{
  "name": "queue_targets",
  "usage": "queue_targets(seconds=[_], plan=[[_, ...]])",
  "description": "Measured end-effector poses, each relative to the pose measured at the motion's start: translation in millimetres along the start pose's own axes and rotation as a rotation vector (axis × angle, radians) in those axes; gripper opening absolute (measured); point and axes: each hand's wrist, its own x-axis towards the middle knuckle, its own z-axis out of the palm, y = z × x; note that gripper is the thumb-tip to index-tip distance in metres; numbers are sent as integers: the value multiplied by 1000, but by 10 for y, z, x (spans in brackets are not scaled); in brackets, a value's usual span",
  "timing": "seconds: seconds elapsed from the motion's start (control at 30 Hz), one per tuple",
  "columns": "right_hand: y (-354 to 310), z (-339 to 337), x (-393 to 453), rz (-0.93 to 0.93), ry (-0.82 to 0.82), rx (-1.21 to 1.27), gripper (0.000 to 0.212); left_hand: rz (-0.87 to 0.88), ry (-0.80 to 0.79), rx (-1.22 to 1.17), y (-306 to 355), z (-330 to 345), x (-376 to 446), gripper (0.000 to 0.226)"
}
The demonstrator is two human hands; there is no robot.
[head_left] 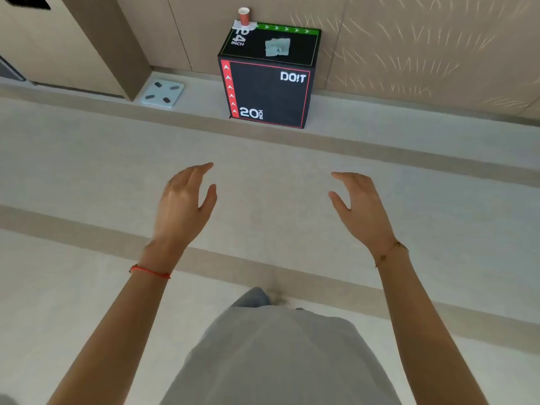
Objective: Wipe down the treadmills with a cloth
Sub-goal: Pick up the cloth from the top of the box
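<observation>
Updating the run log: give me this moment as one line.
phase: approach | cloth: lying on black box by wall | left hand: open, empty | right hand: open, empty | treadmills: not in view

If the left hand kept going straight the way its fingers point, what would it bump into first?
Probably the black box against the wall. The left hand is open, holding nothing, with only bare floor between it and the box. Depth is hard to judge, so it might pass just left of it.

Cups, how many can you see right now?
1. A red paper cup stands on the back left corner of the black plyo box by the wall. Any behind the box would be hidden.
</observation>
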Motion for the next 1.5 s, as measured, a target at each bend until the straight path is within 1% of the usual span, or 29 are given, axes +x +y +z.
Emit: queue_targets(seconds=[0.1,0.23,0.37,0.47,0.73,0.9,1.07,1.3,1.4,1.5], plan=[[52,19,89,4,-3,15,38,-38,16,-30,-10,77,12,37],[118,127,296,10,-48,14,38,-94,2,-44,-36,205,100,37],[206,276,693,26,-76,12,38,-156,23,-59,-197,366,351,36],[249,427,1094,30,-85,15,39,-177,8,-65,-398,522,646,36],[230,798,2607,53,-89,26,39,-188,16,-76,-1173,738,2043,35],[110,1023,3701,53,-56,25,40,-154,-12,-72,-1727,846,3021,36],[124,1228,4496,95,-69,30,42,-143,-53,-65,-2121,1013,3810,37],[479,1590,5603,130,-85,34,42,-132,-81,-78,-2577,1481,4907,36],[693,1708,6188,146,-102,35,39,-153,-88,-85,-2742,1762,5462,37],[922,1779,6889,154,-125,47,40,-174,-89,-99,-2886,2020,6130,37]])
